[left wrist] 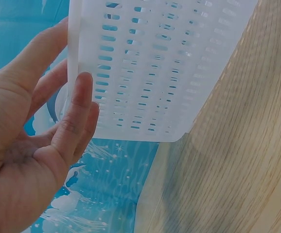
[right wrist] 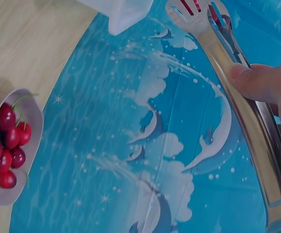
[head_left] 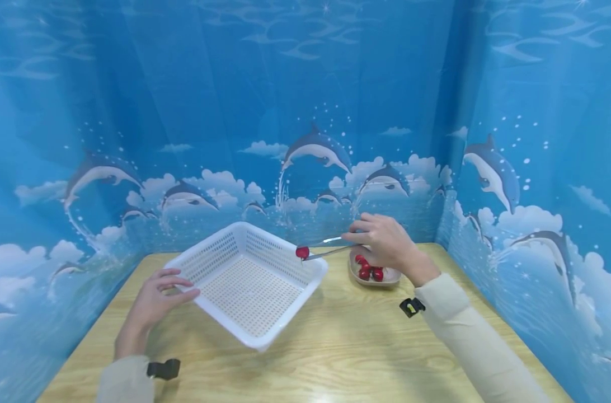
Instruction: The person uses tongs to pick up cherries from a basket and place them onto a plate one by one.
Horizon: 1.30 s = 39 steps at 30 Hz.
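A white perforated plastic basket [head_left: 250,294] is tilted above the table, and my left hand [head_left: 154,302] grips its left rim. The left wrist view shows fingers on both sides of that rim, against the slotted wall [left wrist: 145,87]. My right hand [head_left: 388,243] holds metal serving tongs [right wrist: 223,63] by their arms, with slotted heads. Between the tongs' tips is one red cherry [head_left: 302,253], over the basket's right rim. A small pale bowl [head_left: 376,284] with several stemmed cherries [right wrist: 4,160] stands on the table, below and beside the right hand.
The light wood-grain table [head_left: 346,347] carries the bowl. Blue curtains [head_left: 265,84] printed with dolphins and clouds enclose its back and both sides. Black wrist straps with small devices [head_left: 411,307] sit at both sleeve cuffs.
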{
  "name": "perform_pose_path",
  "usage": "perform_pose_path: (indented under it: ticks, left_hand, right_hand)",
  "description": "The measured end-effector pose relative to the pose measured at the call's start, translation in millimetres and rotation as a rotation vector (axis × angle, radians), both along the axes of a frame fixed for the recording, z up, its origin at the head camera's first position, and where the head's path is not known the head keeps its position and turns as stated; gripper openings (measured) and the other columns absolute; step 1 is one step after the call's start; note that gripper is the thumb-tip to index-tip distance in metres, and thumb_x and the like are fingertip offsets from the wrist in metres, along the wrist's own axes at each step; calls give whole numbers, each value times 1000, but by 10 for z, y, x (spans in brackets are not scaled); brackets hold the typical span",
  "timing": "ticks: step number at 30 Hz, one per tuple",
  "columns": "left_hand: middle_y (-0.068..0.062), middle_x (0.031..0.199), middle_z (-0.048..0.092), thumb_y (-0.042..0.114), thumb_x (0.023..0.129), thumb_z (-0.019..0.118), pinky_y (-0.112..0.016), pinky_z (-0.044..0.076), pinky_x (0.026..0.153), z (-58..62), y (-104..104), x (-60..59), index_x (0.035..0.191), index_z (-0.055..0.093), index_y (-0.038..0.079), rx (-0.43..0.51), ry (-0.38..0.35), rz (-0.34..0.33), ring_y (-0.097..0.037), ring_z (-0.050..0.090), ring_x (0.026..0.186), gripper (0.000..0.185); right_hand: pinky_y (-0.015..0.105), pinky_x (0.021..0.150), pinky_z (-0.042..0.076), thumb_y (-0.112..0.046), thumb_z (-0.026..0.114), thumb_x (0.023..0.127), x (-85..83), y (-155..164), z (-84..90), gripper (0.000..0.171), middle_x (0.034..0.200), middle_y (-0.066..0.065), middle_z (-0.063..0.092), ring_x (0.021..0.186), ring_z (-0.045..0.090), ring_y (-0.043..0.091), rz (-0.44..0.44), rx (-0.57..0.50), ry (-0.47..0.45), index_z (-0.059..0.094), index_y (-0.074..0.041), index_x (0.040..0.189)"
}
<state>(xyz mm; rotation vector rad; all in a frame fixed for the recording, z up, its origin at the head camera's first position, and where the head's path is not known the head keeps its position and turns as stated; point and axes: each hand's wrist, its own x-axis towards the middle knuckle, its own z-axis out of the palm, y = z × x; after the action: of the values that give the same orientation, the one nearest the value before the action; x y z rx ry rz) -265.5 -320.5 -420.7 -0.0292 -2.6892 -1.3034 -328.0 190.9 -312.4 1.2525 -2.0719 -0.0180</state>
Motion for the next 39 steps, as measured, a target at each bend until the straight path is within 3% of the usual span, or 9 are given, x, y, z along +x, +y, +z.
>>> perform_pose_path:
  ticks: [16,23,30,36,39]
  left_hand:
    - [-32,156,37,30,86,85,-64,48,105,-6,-9,16,112,73,-7,7,6,-4,-51,44,133,47]
    - [-29,156,38,29,87,85,-37,56,93,-37,-17,3,113,74,-6,18,-2,-10,-49,48,132,45]
    - [-31,157,36,30,88,84,-55,53,102,-44,-30,-12,114,74,-5,3,0,-18,-50,46,133,45]
    - [-30,156,37,32,87,84,-41,55,95,-20,-20,-9,113,74,-5,-2,-3,-11,-49,48,131,46]
    - [-31,157,36,33,87,84,-47,56,98,-18,-20,-10,114,74,-5,0,-8,-9,-50,48,132,48]
  right_hand:
    - [33,63,57,-14,92,74,17,431,-75,30,94,3,78,81,64,21,-53,-2,52,82,-17,103]
    - [32,59,55,-14,91,74,8,613,-103,31,94,3,78,78,63,19,-73,-6,64,83,-17,103]
    - [33,56,53,-10,92,70,25,843,-163,35,92,3,77,76,62,20,-110,-3,82,83,-17,104]
    - [32,55,52,-10,93,69,38,1058,-226,36,90,3,77,75,62,19,-167,2,56,83,-16,102]
    - [32,55,52,-11,93,69,46,1152,-249,35,89,3,76,74,61,19,-179,0,55,83,-16,102]
